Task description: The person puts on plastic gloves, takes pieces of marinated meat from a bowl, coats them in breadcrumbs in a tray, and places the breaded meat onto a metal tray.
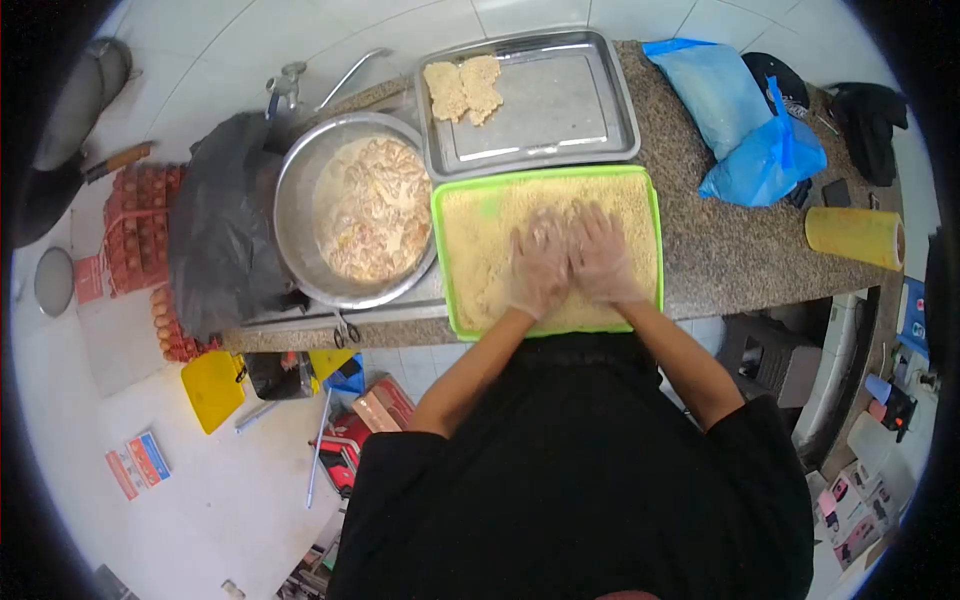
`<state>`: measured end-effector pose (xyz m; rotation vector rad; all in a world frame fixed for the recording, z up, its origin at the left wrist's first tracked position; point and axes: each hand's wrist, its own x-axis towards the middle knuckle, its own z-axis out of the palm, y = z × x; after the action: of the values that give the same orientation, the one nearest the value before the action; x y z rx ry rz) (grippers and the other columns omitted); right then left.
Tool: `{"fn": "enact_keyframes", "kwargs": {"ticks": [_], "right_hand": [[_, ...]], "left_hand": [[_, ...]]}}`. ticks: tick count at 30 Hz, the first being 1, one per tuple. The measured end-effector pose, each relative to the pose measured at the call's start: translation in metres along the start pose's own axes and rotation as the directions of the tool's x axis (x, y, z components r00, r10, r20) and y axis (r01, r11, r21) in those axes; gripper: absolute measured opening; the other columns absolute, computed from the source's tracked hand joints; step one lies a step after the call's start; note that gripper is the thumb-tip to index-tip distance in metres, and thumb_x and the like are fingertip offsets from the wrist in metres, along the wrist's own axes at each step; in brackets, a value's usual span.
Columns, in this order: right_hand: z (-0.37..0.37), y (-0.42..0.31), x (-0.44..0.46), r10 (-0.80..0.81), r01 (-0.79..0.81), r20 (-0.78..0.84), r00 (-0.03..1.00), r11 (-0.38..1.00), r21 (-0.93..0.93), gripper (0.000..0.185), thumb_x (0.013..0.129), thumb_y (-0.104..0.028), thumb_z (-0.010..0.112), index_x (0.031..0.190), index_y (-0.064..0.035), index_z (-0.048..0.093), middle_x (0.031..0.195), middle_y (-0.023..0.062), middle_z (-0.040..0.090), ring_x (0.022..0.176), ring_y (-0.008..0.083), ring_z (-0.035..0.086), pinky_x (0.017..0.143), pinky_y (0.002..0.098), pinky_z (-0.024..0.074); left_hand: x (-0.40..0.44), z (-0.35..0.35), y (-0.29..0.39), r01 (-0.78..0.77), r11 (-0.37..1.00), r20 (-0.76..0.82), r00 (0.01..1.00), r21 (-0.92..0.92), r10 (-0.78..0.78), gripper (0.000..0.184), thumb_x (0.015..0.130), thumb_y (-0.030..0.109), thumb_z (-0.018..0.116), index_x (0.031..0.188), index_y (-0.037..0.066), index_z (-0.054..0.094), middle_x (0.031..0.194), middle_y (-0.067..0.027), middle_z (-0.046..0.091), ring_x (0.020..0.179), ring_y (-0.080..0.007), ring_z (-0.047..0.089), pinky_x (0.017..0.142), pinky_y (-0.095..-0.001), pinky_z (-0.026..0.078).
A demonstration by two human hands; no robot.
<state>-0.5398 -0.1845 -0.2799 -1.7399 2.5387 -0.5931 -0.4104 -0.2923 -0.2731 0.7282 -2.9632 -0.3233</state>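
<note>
Both hands wear clear plastic gloves and lie side by side on the yellowish crumbs (475, 235) in a green-rimmed tray (657, 235). My left hand (602, 255) rests palm down with its fingers spread. Close beside it, my right hand (540, 265) also presses flat on the crumbs, fingers apart. Anything under the palms is hidden. Left of the tray, a large metal bowl (290, 210) holds pieces of raw meat (378, 205) in a pale, wet coating. Behind the green tray, two crumb-coated pieces (463, 90) lie at the left end of a metal tray (560, 100).
Blue plastic bags (765, 160) and a yellow roll (853, 237) are on the right of the speckled counter (720, 260). A black bag (230, 230) and stacked egg trays (145, 225) stand on the left. Scissors (345, 330) lie at the front edge, below the bowl. A tap (350, 75) is behind it.
</note>
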Motion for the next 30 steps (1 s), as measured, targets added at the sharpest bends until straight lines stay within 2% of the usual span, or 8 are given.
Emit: {"fn": "enact_keyframes", "kwargs": {"ticks": [3,6,9,12,17,19,22,30], "right_hand": [[0.010,0.035,0.034,0.079,-0.078,-0.027,0.997,0.997,0.014,0.044,0.095,-0.028,0.059,0.129,0.0000,0.065,0.140,0.0237,0.061,0.131,0.0463,0.055,0.111,0.0560,0.0425],[0.007,0.041,0.057,0.260,-0.260,0.013,0.966,0.966,0.001,0.039,0.100,-0.028,0.055,0.124,0.0000,0.066,0.132,0.0236,0.065,0.120,0.0455,0.060,0.106,0.0536,0.0472],[0.014,0.021,0.074,0.197,-0.220,0.187,0.962,0.970,0.108,0.039,0.103,-0.030,0.053,0.124,-0.0001,0.067,0.129,0.0237,0.066,0.117,0.0445,0.062,0.103,0.0532,0.0491],[0.036,-0.002,0.059,0.107,-0.168,0.214,0.971,0.943,0.289,0.046,0.102,-0.032,0.054,0.134,0.0007,0.062,0.136,0.0248,0.063,0.126,0.0439,0.060,0.109,0.0526,0.0472],[0.017,-0.006,-0.001,-0.406,0.410,-0.068,0.911,0.881,0.236,0.059,0.095,-0.031,0.062,0.145,-0.0002,0.055,0.151,0.0263,0.054,0.146,0.0407,0.047,0.123,0.0570,0.0325],[0.001,-0.020,0.006,-0.403,0.397,0.016,0.915,0.907,0.140,0.059,0.099,-0.034,0.057,0.147,0.0002,0.053,0.156,0.0277,0.048,0.149,0.0428,0.042,0.124,0.0583,0.0303],[0.015,-0.043,0.038,-0.268,0.267,0.012,0.963,0.962,0.063,0.062,0.096,-0.033,0.057,0.146,0.0039,0.052,0.159,0.0275,0.045,0.152,0.0443,0.038,0.123,0.0609,0.0281],[0.053,-0.060,0.040,-0.122,0.129,-0.049,0.991,0.978,0.167,0.064,0.095,-0.037,0.057,0.147,0.0000,0.052,0.165,0.0257,0.035,0.156,0.0440,0.030,0.122,0.0665,0.0214]], "left_hand": [[0.016,-0.011,-0.035,0.099,0.912,-0.142,0.975,-0.399,-0.168,0.058,0.106,0.026,0.045,0.158,0.001,0.041,0.158,-0.0263,0.046,0.152,-0.0414,0.036,0.127,-0.0538,0.023],[0.014,0.074,-0.097,0.391,0.920,-0.142,0.910,-0.020,-0.390,0.052,0.107,0.023,0.046,0.152,-0.001,0.048,0.149,-0.0291,0.053,0.141,-0.0440,0.047,0.122,-0.0538,0.032],[0.034,0.070,-0.085,0.069,0.988,-0.504,0.854,-0.138,-0.130,0.045,0.106,0.021,0.047,0.144,-0.002,0.057,0.142,-0.0258,0.059,0.127,-0.0439,0.057,0.112,-0.0558,0.042],[0.035,0.044,-0.048,0.216,0.898,0.000,0.972,-0.383,-0.234,0.040,0.105,0.018,0.048,0.136,-0.004,0.062,0.133,-0.0253,0.064,0.117,-0.0436,0.062,0.106,-0.0514,0.048],[-0.040,-0.012,-0.031,-0.001,0.937,-0.132,0.990,-0.350,-0.048,0.038,0.105,0.014,0.050,0.133,-0.008,0.061,0.126,-0.0294,0.065,0.119,-0.0460,0.059,0.109,-0.0493,0.047],[-0.049,-0.037,-0.023,0.087,0.809,-0.162,0.962,-0.581,-0.220,0.038,0.106,0.015,0.049,0.135,-0.008,0.060,0.132,-0.0292,0.063,0.123,-0.0462,0.058,0.111,-0.0521,0.045],[-0.044,-0.013,-0.037,-0.014,0.931,-0.299,0.949,-0.365,-0.103,0.040,0.108,0.019,0.049,0.137,-0.007,0.059,0.138,-0.0288,0.061,0.128,-0.0472,0.055,0.114,-0.0540,0.041],[-0.022,-0.013,-0.025,0.079,0.778,-0.326,0.879,-0.623,-0.349,0.039,0.107,0.020,0.053,0.138,-0.002,0.063,0.146,-0.0269,0.059,0.139,-0.0422,0.051,0.123,-0.0512,0.031]]}}
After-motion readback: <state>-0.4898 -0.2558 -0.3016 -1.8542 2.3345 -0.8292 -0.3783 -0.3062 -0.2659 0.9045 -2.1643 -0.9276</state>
